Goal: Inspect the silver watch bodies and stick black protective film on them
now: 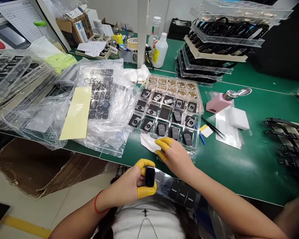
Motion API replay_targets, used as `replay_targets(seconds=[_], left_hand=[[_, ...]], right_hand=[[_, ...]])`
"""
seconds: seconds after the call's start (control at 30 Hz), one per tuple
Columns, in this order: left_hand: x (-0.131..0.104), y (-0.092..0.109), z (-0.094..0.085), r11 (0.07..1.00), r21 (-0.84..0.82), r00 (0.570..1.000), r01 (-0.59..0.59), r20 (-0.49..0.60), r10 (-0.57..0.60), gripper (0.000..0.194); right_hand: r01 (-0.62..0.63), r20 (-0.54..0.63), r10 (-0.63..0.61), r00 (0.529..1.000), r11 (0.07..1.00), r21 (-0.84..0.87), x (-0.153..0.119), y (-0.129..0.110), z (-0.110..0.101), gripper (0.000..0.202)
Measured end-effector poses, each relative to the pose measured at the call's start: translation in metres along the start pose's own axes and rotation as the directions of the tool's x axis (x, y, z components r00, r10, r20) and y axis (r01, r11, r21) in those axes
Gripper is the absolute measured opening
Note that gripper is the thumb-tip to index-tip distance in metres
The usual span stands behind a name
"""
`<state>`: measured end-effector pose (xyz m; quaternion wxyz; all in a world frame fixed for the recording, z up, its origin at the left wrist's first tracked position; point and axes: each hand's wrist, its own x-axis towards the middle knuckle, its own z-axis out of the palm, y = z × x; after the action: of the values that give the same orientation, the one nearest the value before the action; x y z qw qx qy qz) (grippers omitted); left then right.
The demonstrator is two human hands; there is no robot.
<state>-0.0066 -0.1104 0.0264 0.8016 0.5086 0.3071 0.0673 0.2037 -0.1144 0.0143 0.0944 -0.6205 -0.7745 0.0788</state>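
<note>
My left hand (126, 186), with yellow finger cots, holds a strapless smartwatch (149, 176) by its edges in front of my chest. Its dark screen faces up. Also in yellow cots, my right hand (179, 159) has its thumb and fingertips closed on a white wipe (147, 142) at the table's front edge. Just beyond lies a clear compartment tray (165, 113) of dark watch-picture cards, with small dark grey pieces lying on several. Dark film sheets printed "hello!" (181, 193) lie below my right forearm.
Right of the tray are black tweezers (214, 127), a pink pump bottle (218, 103) and a white foam block (239, 118). Stacked trays (209, 61) rise behind; black straps (291, 142) lie far right. Plastic bags (109, 139) and a yellow paper strip (76, 113) cover the left.
</note>
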Motion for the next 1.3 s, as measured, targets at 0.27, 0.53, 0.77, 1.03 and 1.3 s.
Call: replay_targets(seconds=[0.27,0.53,0.77,1.03,1.3], left_hand=[[0.015,-0.006,-0.006,0.998,0.014,0.973,-0.057,-0.225,0.059,0.049],[0.022,-0.006,-0.005,0.982,0.123,0.963,-0.141,-0.215,0.165,0.038],[0.020,-0.004,-0.002,0.984,0.120,0.974,-0.130,-0.173,0.149,0.033],[0.015,-0.002,-0.002,0.980,0.065,0.930,-0.190,-0.307,0.201,0.049],[0.017,-0.004,-0.004,0.903,-0.229,0.850,-0.364,-0.477,0.221,0.059]], right_hand=[[0.130,-0.122,-0.095,0.988,0.937,0.325,-0.007,-0.017,-0.027,0.009],[0.311,-0.337,-0.203,0.920,0.898,0.310,-0.020,-0.036,-0.011,0.012],[0.311,-0.407,-0.193,0.893,0.918,0.246,-0.014,-0.029,-0.006,0.012],[-0.088,-0.034,0.122,0.992,0.853,0.514,-0.020,-0.011,-0.018,0.023],[-0.083,0.038,0.075,0.996,0.800,0.594,-0.028,-0.017,-0.019,0.026]])
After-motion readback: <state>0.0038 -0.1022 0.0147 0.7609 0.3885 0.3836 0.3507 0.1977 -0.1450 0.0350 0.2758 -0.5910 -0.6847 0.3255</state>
